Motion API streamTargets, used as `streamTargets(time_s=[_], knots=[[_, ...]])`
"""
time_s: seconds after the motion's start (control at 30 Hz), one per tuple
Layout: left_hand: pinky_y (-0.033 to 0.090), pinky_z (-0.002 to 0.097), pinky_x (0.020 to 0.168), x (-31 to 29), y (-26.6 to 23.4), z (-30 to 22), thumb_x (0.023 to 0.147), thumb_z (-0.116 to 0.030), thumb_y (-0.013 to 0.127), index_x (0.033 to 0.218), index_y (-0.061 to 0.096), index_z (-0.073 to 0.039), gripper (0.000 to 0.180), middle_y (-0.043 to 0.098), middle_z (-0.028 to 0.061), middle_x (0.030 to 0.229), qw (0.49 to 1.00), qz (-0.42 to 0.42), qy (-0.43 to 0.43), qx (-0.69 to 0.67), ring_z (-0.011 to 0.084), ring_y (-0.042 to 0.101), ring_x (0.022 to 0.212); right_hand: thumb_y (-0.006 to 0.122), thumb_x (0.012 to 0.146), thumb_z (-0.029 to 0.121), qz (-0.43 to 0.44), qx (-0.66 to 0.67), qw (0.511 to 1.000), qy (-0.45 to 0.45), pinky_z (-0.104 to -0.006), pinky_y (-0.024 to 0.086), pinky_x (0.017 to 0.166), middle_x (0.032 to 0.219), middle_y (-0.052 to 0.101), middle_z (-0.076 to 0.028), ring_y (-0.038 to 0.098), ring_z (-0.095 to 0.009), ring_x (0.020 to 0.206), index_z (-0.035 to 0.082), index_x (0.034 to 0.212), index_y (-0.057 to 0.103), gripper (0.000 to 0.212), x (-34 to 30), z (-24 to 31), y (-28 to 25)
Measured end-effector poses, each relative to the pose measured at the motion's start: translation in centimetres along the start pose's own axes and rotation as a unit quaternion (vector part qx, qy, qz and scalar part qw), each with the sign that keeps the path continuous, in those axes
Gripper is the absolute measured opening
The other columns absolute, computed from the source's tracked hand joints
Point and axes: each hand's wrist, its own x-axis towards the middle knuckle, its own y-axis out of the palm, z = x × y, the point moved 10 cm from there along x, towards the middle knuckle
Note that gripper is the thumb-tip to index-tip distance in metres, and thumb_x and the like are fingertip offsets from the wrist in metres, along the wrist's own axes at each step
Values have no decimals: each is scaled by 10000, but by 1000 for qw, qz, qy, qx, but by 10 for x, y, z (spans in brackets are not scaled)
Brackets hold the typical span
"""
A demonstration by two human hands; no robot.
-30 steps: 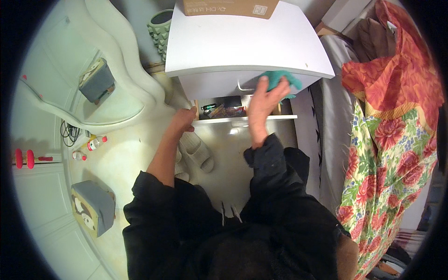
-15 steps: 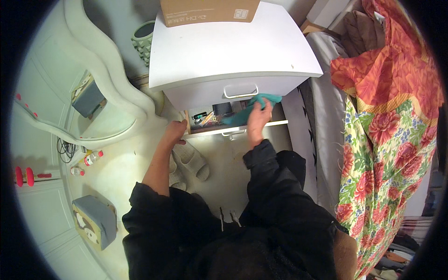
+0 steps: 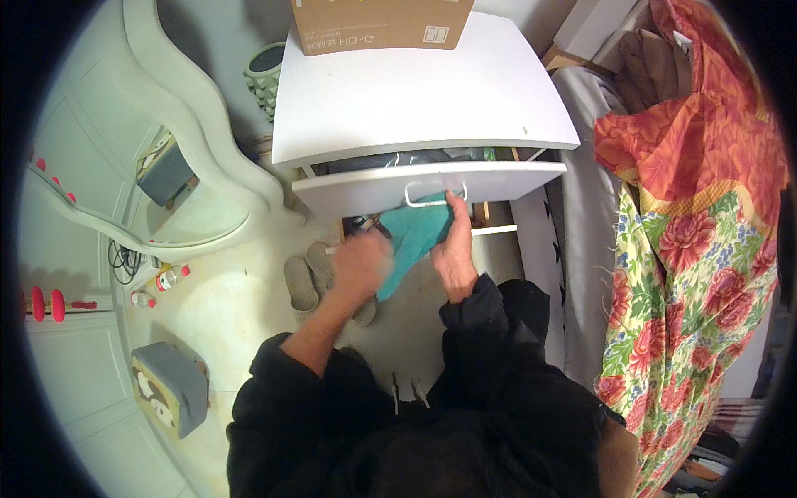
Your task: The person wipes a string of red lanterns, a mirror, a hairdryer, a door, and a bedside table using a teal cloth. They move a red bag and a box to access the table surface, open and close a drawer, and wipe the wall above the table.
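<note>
Right hand point(image 3: 454, 253), centre frame: grip closed on teal cloth point(image 3: 413, 236), just below the handle point(image 3: 435, 192) of the open white drawer point(image 3: 374, 189). Left hand point(image 3: 362, 264), blurred, touches the cloth's lower left edge; grip cannot be told. Cloth hangs between both hands. Slippers point(image 3: 301, 280) on floor at left. Cardboard box point(image 3: 378, 22) on the dresser point(image 3: 415, 91), top of frame.

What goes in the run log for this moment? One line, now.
left hand: on teal cloth | right hand: gripping teal cloth | white wooden drawer unit: top drawer open | grey slippers: on floor
</note>
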Motion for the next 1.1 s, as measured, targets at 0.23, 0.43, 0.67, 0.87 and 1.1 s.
streamTargets(time_s=[0.23, 0.43, 0.67, 0.87, 1.1], knots=[[484, 369, 860, -22, 104, -1, 929, -173, 515, 1203, 524, -8, 320, 660, 85, 1032, 757, 50, -161, -631, 223, 644, 928, 594, 901, 286, -50, -68, 996, -2, -357, 495, 859, 1011, 644, -55, 624, -211, 938, 72, 1062, 610, 267, -25, -1, -47], [466, 361, 866, -5, 113, 8, 885, -114, 563, 1172, 575, -71, 290, 670, 52, 1078, 636, 43, -200, -744, 212, 638, 977, 677, 890, 150, 23, -275, 959, 72, -300, 485, 825, 988, 650, -55, 611, -140, 898, 12, 1077, 625, 238, -60, 28, -48], [464, 422, 1013, -7, 100, -4, 996, -219, 535, 1174, 555, -48, 248, 636, 89, 1159, 518, 7, -218, -827, 248, 608, 1108, 639, 939, 134, -65, -400, 838, -364, -267, 457, 790, 918, 600, 12, 540, -95, 839, 34, 1012, 627, 124, -122, 181, -26], [476, 408, 1027, -4, 101, -8, 996, -184, 539, 1184, 543, -29, 243, 620, 108, 1212, 508, 55, -191, -838, 257, 595, 1156, 665, 874, 89, -22, -698, 460, -548, -524, 356, 1035, 1171, 620, -157, 525, -383, 1132, 0, 1147, 629, 289, -124, 161, 26], [492, 393, 1013, -10, 75, -21, 986, -192, 561, 1203, 549, -32, 270, 620, 107, 1226, 539, 60, -150, -827, 239, 607, 1125, 701, 683, 107, 307, -647, 469, -516, -495, 411, 981, 1183, 584, -119, 510, -372, 1108, 35, 1075, 636, 404, -161, -13, 147]])
